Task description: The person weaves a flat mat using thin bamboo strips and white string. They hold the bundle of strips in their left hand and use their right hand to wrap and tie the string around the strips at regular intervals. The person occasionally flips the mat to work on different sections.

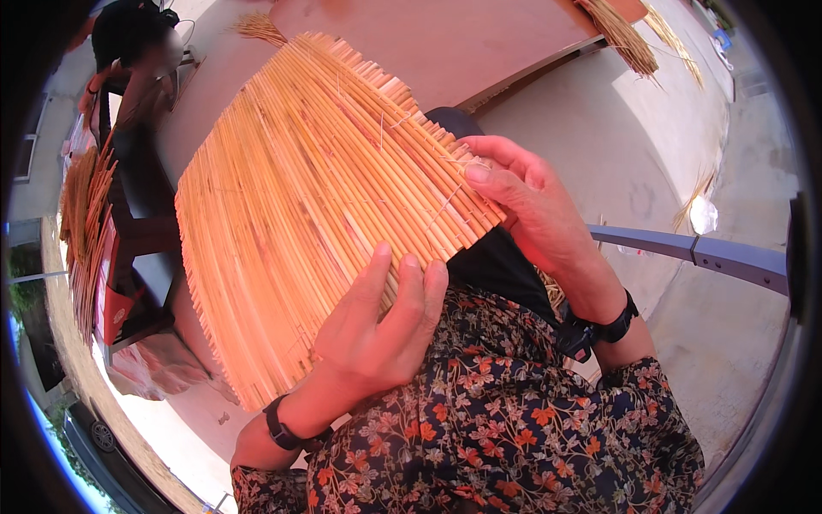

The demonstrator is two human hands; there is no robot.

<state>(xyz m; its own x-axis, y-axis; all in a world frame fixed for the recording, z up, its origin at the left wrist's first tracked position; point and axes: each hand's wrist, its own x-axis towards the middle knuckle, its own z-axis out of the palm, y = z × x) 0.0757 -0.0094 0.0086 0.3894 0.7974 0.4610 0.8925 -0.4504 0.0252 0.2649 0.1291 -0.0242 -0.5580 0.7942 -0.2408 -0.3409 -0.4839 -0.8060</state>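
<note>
A panel of pale yellow reeds (282,197), tied side by side with thin threads, fills the middle of the view at a slant over the person's flowered shirt. My right hand (531,197) grips its upper right edge, thumb on top beside the threads, fingers curled round the uneven reed ends. My left hand (377,325) holds the lower edge, fingertips lying on the reeds; its thumb is hidden.
At left, a co-worker (128,51) is beside a dark stand (137,227) and loose reddish reeds (81,214). A brownish board (445,43) with straw bundles (616,38) lies ahead. A grey metal bar (685,248) crosses at right.
</note>
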